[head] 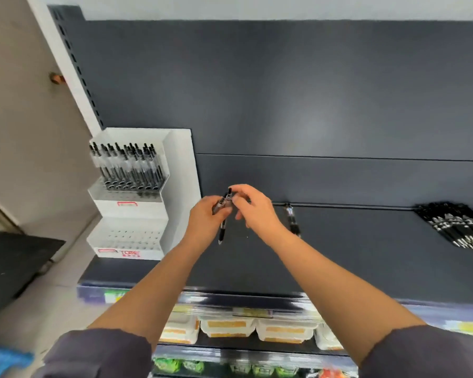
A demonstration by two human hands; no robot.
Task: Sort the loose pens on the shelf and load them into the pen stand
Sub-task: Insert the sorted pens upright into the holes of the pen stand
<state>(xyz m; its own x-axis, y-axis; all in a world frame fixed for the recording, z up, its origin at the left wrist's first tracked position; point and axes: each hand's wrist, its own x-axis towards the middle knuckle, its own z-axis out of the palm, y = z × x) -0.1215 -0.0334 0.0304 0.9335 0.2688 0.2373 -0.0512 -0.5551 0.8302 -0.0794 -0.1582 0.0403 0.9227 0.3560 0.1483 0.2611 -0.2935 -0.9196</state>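
Sleeves (99, 353) cropped; left hand (202, 219) hides pen (222, 233) middle.

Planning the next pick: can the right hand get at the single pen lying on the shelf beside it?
Probably yes: the single pen lies alone on the shelf near the right hand, nothing between, though that hand pinches the held pens.

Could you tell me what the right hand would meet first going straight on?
The right hand points leftward: first the pen in the left hand, which it seemingly pinches; beyond, probably the pen stand.
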